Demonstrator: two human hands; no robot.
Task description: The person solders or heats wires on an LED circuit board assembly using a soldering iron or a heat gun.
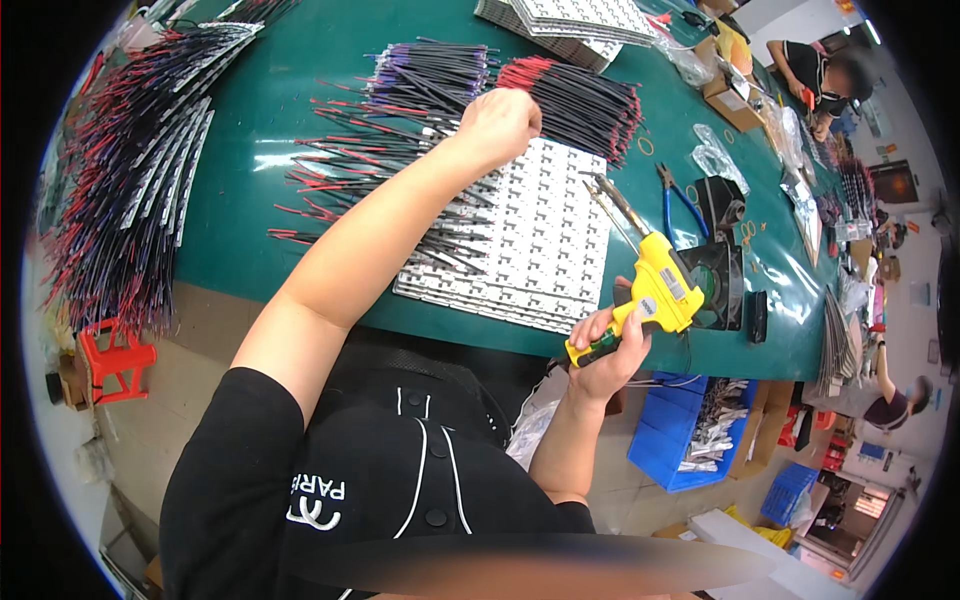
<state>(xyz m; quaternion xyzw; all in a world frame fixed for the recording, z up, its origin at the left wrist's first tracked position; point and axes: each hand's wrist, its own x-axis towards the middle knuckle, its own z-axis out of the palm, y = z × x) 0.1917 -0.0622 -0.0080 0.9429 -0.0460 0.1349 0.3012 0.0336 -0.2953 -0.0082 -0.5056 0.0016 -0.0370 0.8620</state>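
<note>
Fingers [592,327] of the right hand [614,350] were wrapped around the handle of a yellow soldering gun [665,282], whose metal tip [603,187] stood near the right edge of stacked white boards [555,225] on the green bench [235,230]. Those of the left hand [498,125] curled at the boards' top edge beside red-ended black wires [580,105], their tips too hidden to tell whether they pinched anything. Its forearm [370,240] covered part of the fanned wires [345,150].
</note>
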